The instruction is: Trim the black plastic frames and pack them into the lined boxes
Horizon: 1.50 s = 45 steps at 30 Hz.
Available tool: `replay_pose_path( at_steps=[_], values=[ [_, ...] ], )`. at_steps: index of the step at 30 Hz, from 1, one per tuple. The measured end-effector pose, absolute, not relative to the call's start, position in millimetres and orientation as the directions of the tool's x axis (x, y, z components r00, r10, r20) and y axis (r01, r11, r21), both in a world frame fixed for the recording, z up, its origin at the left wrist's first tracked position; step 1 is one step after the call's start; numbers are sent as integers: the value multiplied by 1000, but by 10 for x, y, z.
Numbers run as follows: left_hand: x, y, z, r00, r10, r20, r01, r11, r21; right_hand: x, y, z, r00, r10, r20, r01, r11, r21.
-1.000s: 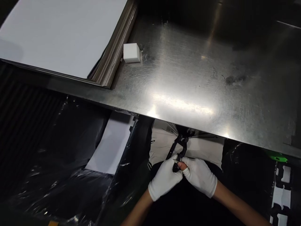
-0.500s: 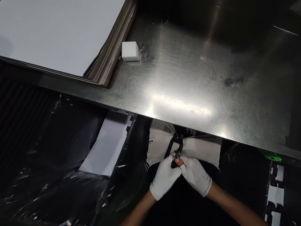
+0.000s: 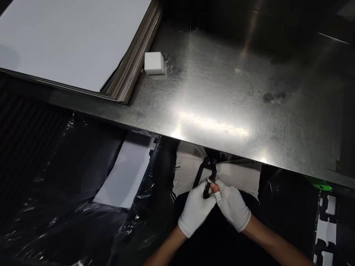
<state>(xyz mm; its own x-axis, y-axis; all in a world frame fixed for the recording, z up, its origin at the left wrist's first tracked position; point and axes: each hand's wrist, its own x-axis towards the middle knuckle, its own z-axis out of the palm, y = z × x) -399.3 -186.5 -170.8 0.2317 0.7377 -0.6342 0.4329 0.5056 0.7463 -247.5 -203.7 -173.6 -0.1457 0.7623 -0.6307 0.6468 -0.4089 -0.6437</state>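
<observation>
Looking mid-job to me: bottom centre, left hand (image 3: 196, 207) and right hand (image 3: 232, 206) pinch the black part (image 3: 199, 176), not set down yet; finished bits don't show.

A scratched, silver-grey metal tabletop (image 3: 222, 85) spans the upper field, its straight front edge slanting downward to the right. A bright band of reflected white light (image 3: 213, 123) lies near this edge, while the far part falls into deep shadow. Lower left, a dark ribbed surface (image 3: 16, 147) adjoins glossy, creased black plastic sheeting (image 3: 69, 218).
</observation>
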Motion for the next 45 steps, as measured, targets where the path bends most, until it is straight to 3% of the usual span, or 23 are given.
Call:
replay_pose_path(
  at_steps=[6,12,21,27,37,45],
  values=[
    [-4055,-1837,-1545,224,710,-667,648,403,647,-2217,-2029,-1599,-302,774,-556,587,-309,-748],
    [-4047,-1879,-1485,218,726,-652,876,149,458,-2139,-2107,-1531,-344,696,-630,699,-258,-667],
    [-3981,-1888,-1455,192,790,-582,958,-23,285,-2237,-2092,-1527,-294,663,-688,792,-235,-564],
    [-3989,-1899,-1460,192,813,-550,957,-30,290,-2276,-2062,-1508,-276,613,-740,796,-286,-533],
    [-3978,-1896,-1493,160,806,-570,968,-13,252,-2341,-2122,-1567,-162,669,-726,821,-317,-475],
    [-4034,-1894,-1554,173,767,-618,936,67,345,-2261,-2102,-1563,-295,683,-668,752,-266,-604]
  ],
)
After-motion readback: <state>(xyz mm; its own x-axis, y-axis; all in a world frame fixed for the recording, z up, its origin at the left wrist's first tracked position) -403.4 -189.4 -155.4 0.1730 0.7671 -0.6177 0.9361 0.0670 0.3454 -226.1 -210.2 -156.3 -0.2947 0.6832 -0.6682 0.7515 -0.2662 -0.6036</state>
